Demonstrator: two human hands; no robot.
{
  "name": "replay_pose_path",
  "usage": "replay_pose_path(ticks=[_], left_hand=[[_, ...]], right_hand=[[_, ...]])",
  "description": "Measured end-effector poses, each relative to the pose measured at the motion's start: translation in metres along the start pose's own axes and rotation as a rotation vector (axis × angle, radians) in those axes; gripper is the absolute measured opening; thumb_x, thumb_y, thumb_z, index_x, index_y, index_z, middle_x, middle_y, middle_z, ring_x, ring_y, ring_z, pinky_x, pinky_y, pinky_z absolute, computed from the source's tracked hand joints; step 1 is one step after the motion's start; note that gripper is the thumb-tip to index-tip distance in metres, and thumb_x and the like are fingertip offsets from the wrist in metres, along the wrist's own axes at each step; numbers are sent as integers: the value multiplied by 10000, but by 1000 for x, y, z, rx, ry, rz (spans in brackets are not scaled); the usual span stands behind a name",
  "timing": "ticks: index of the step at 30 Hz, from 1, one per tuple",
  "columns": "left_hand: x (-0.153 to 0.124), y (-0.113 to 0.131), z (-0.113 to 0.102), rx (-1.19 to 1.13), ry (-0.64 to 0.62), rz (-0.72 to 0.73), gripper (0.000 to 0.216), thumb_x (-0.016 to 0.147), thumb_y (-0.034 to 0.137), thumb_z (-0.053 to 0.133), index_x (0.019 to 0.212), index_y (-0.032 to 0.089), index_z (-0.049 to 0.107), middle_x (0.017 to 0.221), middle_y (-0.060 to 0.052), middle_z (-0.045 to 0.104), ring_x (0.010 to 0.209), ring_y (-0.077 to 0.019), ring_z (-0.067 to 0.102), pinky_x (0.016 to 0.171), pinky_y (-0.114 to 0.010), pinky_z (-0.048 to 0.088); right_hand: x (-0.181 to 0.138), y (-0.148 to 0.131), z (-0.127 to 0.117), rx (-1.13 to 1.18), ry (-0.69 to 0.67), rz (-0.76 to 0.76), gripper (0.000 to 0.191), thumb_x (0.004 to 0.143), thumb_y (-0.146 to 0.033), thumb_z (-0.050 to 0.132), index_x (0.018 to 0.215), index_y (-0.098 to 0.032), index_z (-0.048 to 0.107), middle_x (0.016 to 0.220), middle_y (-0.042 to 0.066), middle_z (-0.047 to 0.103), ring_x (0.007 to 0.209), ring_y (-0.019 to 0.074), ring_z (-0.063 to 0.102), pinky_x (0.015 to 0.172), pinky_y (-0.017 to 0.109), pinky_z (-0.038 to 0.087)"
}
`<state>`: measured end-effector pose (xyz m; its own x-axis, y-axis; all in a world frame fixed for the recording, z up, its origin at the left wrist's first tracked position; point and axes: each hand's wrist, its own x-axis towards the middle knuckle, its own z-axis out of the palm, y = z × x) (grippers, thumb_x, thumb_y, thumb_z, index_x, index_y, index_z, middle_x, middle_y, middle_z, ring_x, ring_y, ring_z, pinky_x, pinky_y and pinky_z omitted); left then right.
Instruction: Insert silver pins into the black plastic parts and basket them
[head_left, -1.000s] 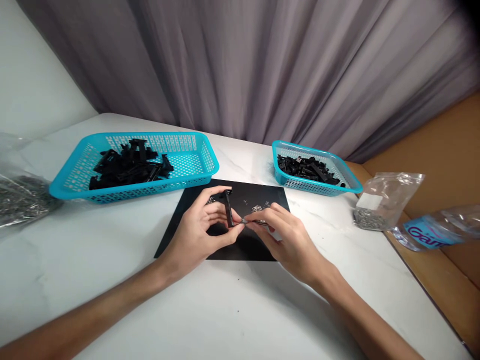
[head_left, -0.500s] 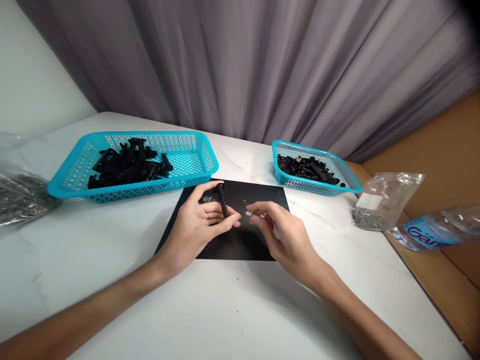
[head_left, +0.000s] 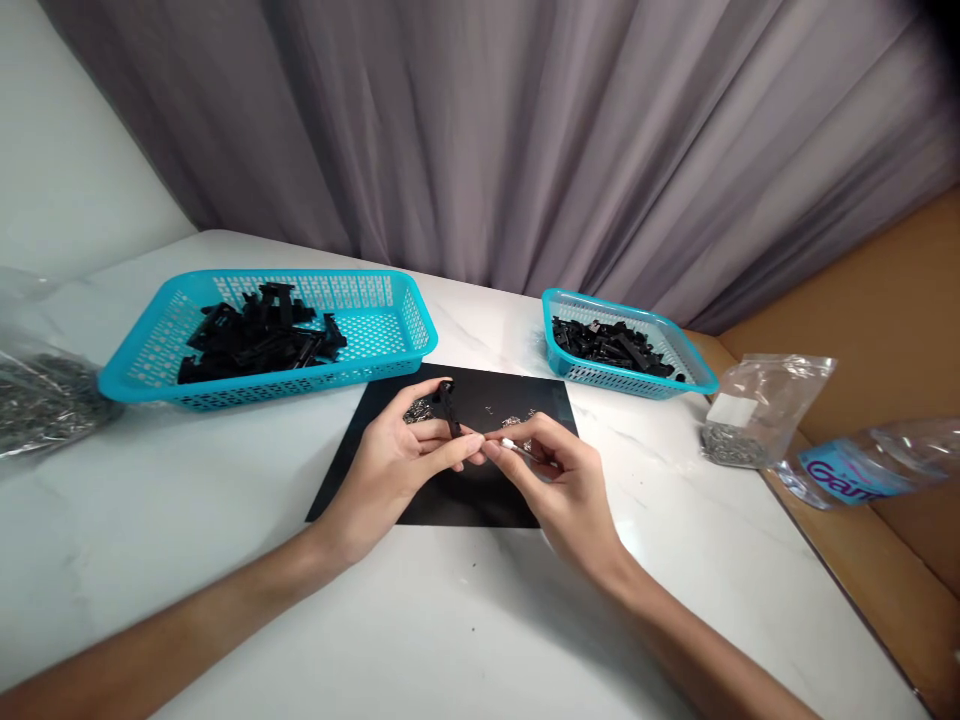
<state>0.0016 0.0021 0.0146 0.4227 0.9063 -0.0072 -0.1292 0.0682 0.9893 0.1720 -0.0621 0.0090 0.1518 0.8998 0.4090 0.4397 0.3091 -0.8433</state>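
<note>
My left hand [head_left: 401, 458] grips a small black plastic part [head_left: 448, 408], held upright above a black mat [head_left: 465, 490]. My right hand [head_left: 559, 478] pinches a small silver metal piece [head_left: 511, 443], its tip right beside the black part and my left fingertips. Little heaps of silver pieces [head_left: 516, 420] lie on the mat behind my hands. Both hands are closed around what they hold.
A large blue basket [head_left: 390, 340] of black parts stands at the back left, a smaller blue basket [head_left: 694, 378] of black parts at the back right. Clear bags of metal pieces [head_left: 739, 425] lie at the right and a bag [head_left: 37, 395] at the far left. Grey curtain behind.
My right hand drew away from the black part half a second ago, then came back to it with a silver piece. My left hand lowered slightly with the part.
</note>
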Motion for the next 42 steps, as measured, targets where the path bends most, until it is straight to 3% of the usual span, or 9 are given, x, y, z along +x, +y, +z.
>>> replay_pose_path(ticks=[6, 10, 13, 21, 27, 35, 42], left_hand=[[1, 3, -2, -67, -57, -62, 689, 826, 309, 834, 1405, 193, 479, 843, -32, 786, 831, -202, 724, 710, -301, 511], [1, 0, -3, -55, -32, -94, 712, 811, 313, 846, 1417, 215, 485, 894, -23, 787, 756, -160, 682, 708, -293, 499], [-1, 0, -3, -39, -31, -101, 715, 817, 327, 835, 1427, 218, 479, 900, -26, 793, 741, -162, 683, 716, -301, 509], [0, 5, -4, 5, -131, -132, 741, 844, 379, 806, 1470, 217, 443, 1042, -104, 803, 1047, -277, 743, 850, -380, 572], [4, -9, -12, 121, -212, -13, 658, 722, 310, 898, 1321, 261, 629, 1318, -109, 699, 1249, -335, 653, 1035, -496, 562], [-2, -10, -6, 181, -224, 56, 742, 597, 251, 970, 1281, 258, 684, 1221, -72, 742, 1073, -276, 715, 1017, -472, 611], [-4, -10, -7, 186, -222, 63, 780, 583, 250, 982, 1307, 243, 692, 1222, -75, 748, 1079, -282, 720, 1032, -477, 610]], right_hand=[[-2, -2, 0, -15, 32, -67, 100, 953, -212, 663, 915, -225, 755, 776, 11, 662, 671, 138, 552, 503, 249, 399], [-1, 1, -3, -43, -4, -151, 106, 949, -216, 677, 995, -224, 773, 773, 14, 624, 631, 129, 538, 455, 243, 396], [-1, 1, -3, -44, -4, -130, 92, 941, -233, 694, 974, -229, 780, 749, 10, 612, 618, 131, 537, 444, 247, 392], [4, 5, -7, -62, 107, -126, 107, 962, -166, 631, 909, -220, 707, 822, 11, 651, 661, 135, 557, 534, 270, 442], [12, 15, -12, -122, 87, -157, 103, 990, -161, 572, 953, -230, 639, 967, 35, 703, 776, 153, 633, 664, 296, 527], [11, 15, -12, -162, 33, -249, 138, 1010, -161, 558, 962, -228, 669, 1013, 50, 735, 860, 165, 703, 696, 305, 570], [8, 11, -14, -164, 24, -260, 141, 1011, -157, 569, 969, -223, 687, 1013, 54, 745, 853, 165, 719, 685, 302, 580]])
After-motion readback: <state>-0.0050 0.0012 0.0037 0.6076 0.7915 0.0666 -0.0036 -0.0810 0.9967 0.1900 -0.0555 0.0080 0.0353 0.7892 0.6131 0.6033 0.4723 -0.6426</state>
